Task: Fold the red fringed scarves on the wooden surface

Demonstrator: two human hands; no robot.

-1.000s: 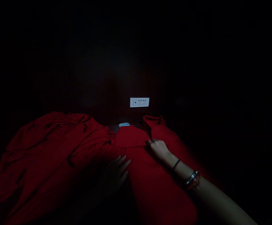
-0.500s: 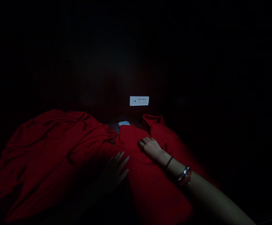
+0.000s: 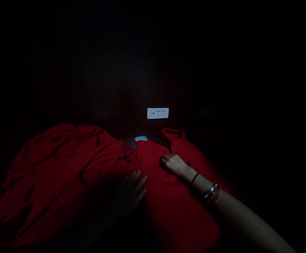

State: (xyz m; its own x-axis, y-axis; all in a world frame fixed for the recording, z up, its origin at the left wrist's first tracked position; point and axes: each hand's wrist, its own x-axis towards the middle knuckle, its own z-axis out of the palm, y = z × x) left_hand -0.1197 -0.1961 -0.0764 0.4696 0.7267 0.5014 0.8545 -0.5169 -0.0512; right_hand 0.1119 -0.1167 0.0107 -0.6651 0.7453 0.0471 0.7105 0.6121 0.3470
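A red garment (image 3: 174, 203) lies spread in front of me, its smooth middle part lit. My right hand (image 3: 175, 164) rests on its upper part, fingers curled down against the cloth; the fingertips are hidden. A dark band and a silvery bracelet circle that wrist. In shadow to the left, my left hand (image 3: 133, 189) lies over the cloth with its fingers spread and holds nothing. Loose, rumpled red cloth (image 3: 63, 158) is heaped on the left; whether it belongs to the same garment I cannot tell.
A phone (image 3: 141, 138) with a lit screen lies behind the garment's upper edge, partly covered by it. A white socket panel (image 3: 158, 113) is set in the dark wall beyond. The surroundings are nearly black.
My right hand has shifted slightly right, and its fingers are more curled against the cloth. The left hand stays spread. The whole view has moved slightly.
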